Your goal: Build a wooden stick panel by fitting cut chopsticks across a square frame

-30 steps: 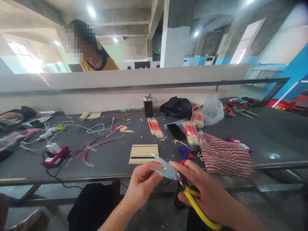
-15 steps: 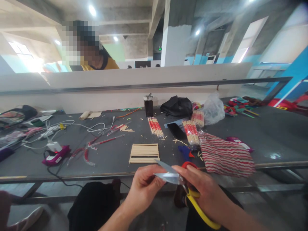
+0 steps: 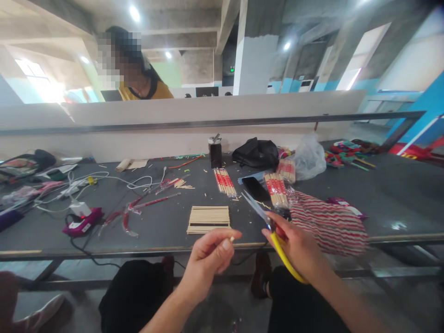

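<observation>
My left hand [image 3: 212, 254] is closed in a pinch in front of the table edge. The pale end of a small wooden stick [image 3: 232, 239] pokes out between thumb and forefinger; the rest is hidden. My right hand [image 3: 294, 240] is wrapped round scissors with yellow and red handles [image 3: 286, 259]. Their blades point up and left over the table, apart from the left hand. Just beyond my left hand, a flat panel of pale wooden sticks [image 3: 209, 216] lies on the table, with a gap between its rows near the front.
Packs of chopsticks [image 3: 225, 182], a black phone [image 3: 255, 188] and a striped cloth [image 3: 326, 224] lie on the dark table [image 3: 152, 226]. White cables [image 3: 138, 181] and a purple power block [image 3: 83, 222] are at left. A person [image 3: 145, 88] is behind the partition.
The scissors have come away from the left hand, up and to the right, with their blades closer together. The stick end now shows in my left hand.
</observation>
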Available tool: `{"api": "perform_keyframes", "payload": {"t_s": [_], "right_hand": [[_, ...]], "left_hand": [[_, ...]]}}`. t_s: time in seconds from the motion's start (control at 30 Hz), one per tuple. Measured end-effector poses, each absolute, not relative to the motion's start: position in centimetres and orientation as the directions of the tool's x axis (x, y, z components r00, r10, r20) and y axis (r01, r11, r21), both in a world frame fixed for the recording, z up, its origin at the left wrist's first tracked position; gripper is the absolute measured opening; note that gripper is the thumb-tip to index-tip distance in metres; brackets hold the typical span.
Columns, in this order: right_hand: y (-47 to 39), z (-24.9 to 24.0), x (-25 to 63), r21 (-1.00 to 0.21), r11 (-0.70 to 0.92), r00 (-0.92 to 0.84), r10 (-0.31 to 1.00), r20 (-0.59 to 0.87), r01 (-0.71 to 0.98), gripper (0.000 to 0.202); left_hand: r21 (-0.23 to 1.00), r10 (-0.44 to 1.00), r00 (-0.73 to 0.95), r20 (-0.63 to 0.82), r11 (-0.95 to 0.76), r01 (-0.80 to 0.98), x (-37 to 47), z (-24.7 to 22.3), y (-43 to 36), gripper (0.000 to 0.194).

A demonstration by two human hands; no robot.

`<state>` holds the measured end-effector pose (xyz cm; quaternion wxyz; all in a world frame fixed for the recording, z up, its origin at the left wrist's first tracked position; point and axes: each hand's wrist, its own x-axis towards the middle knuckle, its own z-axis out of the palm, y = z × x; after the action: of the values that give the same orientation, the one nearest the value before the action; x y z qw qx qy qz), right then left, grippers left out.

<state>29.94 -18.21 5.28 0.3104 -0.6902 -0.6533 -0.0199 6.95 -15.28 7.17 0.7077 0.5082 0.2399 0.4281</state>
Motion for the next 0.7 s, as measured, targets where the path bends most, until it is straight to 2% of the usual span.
{"api": "perform_keyframes", "payload": {"t_s": [0.1,0.2,0.3,0.37,0.5,0.6,0.7], "right_hand": [[-15.5,4.3,31.9,-0.397,-0.155,0.26,0.939,0.227,0.905,0.047],[-13.0,2.6,33.6,-0.38,-0.185,0.253,0.958,0.136,0.906,0.048],[-11.0,1.6,34.4,-0.349,-0.188,0.243,0.962,0.122,0.918,0.046],[-10.0,1.6,34.5,-0.283,-0.209,0.253,0.959,0.131,0.936,0.046],[-8.6,2.4,34.1,-0.106,-0.205,0.214,0.973,0.081,0.973,0.043],[-7.8,2.7,34.1,-0.039,-0.172,0.173,0.984,0.042,0.984,0.043],[-7.6,3.0,34.1,0.015,-0.193,0.19,0.975,0.111,0.981,0.043]], "left_hand": [[0.914,0.869,0.492,0.047,0.161,-0.373,6.7,7.1,-14.8,0.032],[0.922,0.924,0.378,0.057,0.096,-0.375,5.8,7.4,-13.1,0.025],[0.931,0.969,0.214,0.127,-0.041,-0.363,4.1,7.6,-10.1,0.019],[0.929,0.985,0.111,0.132,-0.084,-0.361,2.8,7.5,-7.6,0.021],[0.914,0.998,0.017,0.056,-0.044,-0.402,0.5,6.3,-2.9,0.025],[0.886,1.0,-0.019,-0.019,0.007,-0.463,-0.2,5.0,-0.4,0.029],[0.871,0.996,-0.046,-0.078,0.045,-0.489,-0.1,3.5,0.6,0.03]]}}
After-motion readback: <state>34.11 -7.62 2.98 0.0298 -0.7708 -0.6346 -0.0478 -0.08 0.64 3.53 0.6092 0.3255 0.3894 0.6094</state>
